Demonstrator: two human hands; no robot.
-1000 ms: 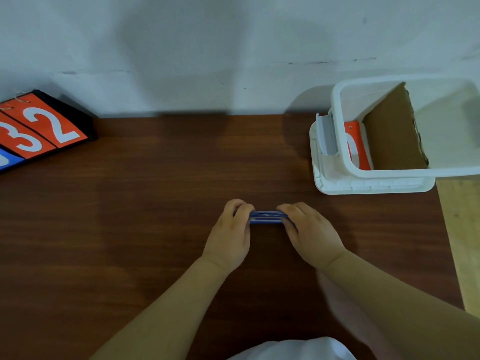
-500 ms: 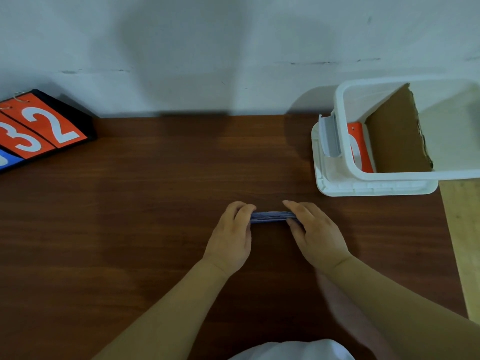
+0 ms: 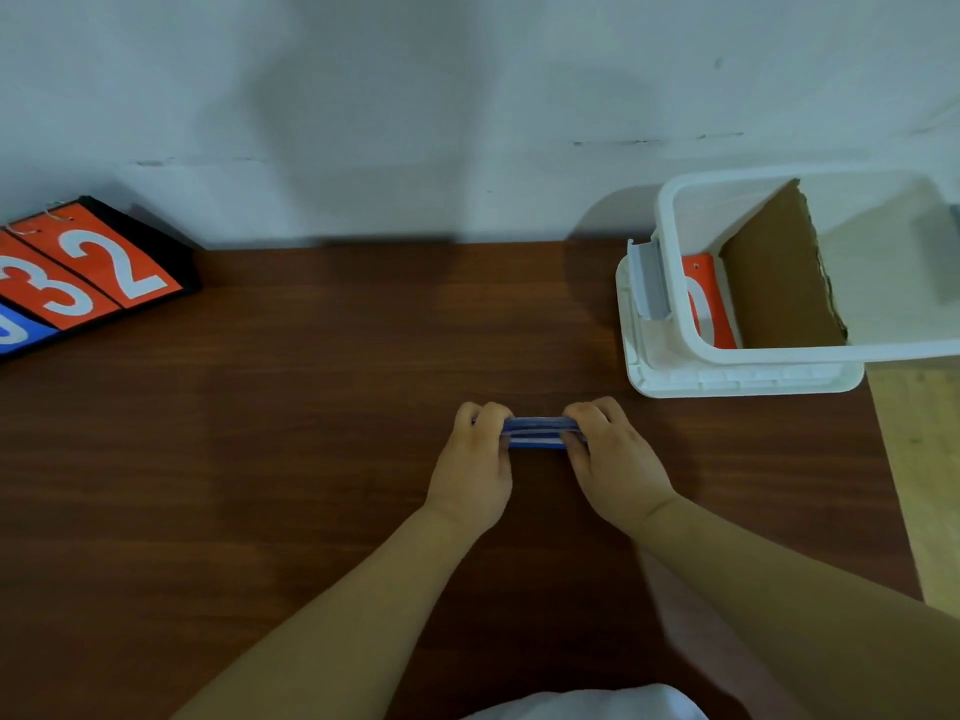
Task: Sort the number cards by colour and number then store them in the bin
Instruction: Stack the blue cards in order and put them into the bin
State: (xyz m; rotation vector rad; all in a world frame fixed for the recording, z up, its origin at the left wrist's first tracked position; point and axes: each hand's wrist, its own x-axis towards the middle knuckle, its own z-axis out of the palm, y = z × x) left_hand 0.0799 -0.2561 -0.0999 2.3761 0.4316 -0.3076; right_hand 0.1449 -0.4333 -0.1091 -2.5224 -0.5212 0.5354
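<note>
While left hand [image 3: 475,459] and right hand [image 3: 613,454] pinch its ends, card stack [image 3: 535,433] lies crosswise; bin [image 3: 779,354] beyond, nearer right hand.

card stack [image 3: 535,433] on table [image 3: 291,407] between left hand [image 3: 475,462] and right hand [image 3: 618,462], bin [image 3: 789,354] back right, scoreboard [image 3: 78,275] back left

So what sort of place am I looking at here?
Likely a plain indoor desk workspace: a dark brown wooden tabletop against a bare pale wall, with a white plastic bin at its right.
</note>
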